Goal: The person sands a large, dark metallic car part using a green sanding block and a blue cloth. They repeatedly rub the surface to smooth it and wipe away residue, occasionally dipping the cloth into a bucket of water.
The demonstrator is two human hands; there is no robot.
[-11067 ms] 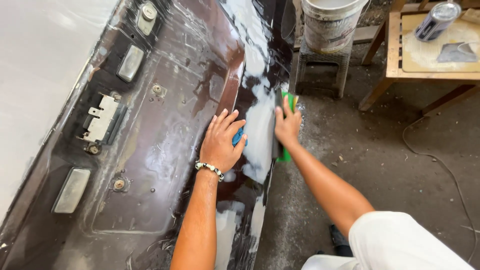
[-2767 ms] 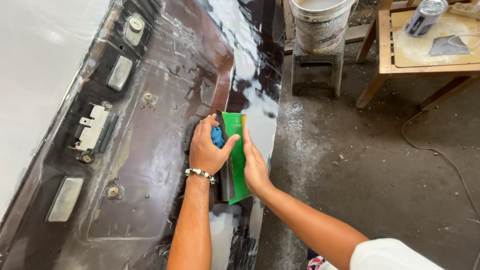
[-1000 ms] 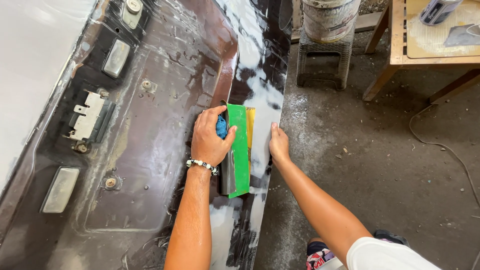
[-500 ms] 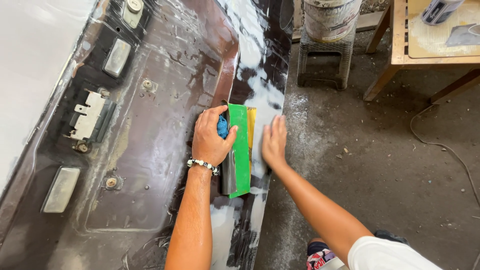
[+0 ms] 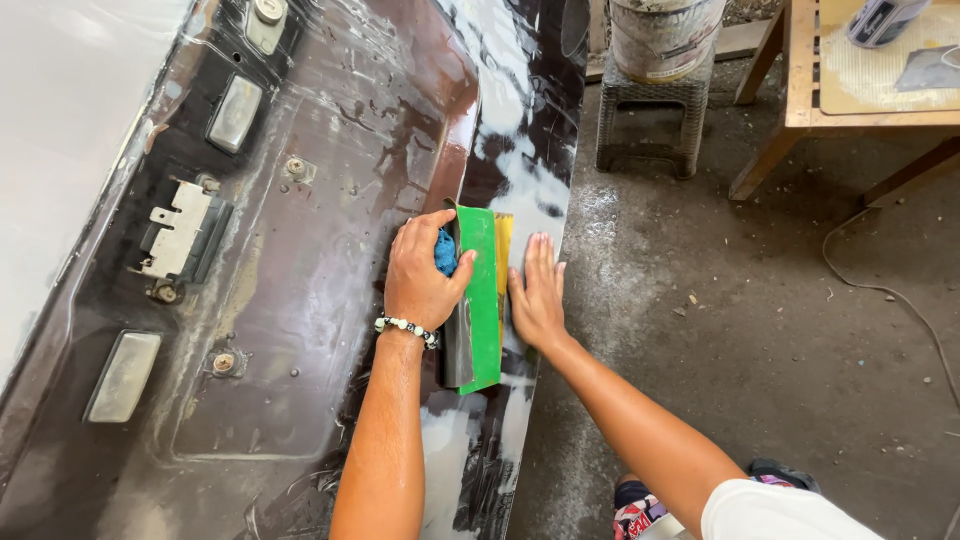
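Note:
A wet, dark brown car body panel [image 5: 330, 230] with white filler patches fills the left of the head view. My left hand [image 5: 420, 275], with a bead bracelet at the wrist, grips a green sanding block [image 5: 478, 300] and a blue cloth [image 5: 444, 254] against the panel's raised edge. A strip of yellow sandpaper [image 5: 503, 250] shows along the block's right side. My right hand [image 5: 535, 295] lies flat, fingers together, on the panel's wet white strip right beside the block.
A dirty white bucket [image 5: 665, 35] stands on a grey plastic stool [image 5: 648, 125] at the top. A wooden table [image 5: 860, 95] holds a spray can [image 5: 880, 18] at the top right. A cable [image 5: 880, 290] lies on the concrete floor. Metal fittings [image 5: 180, 235] dot the panel.
My right hand has slid left from the panel's outer edge and now rests flat beside the block. The left hand and green block have stayed about in place.

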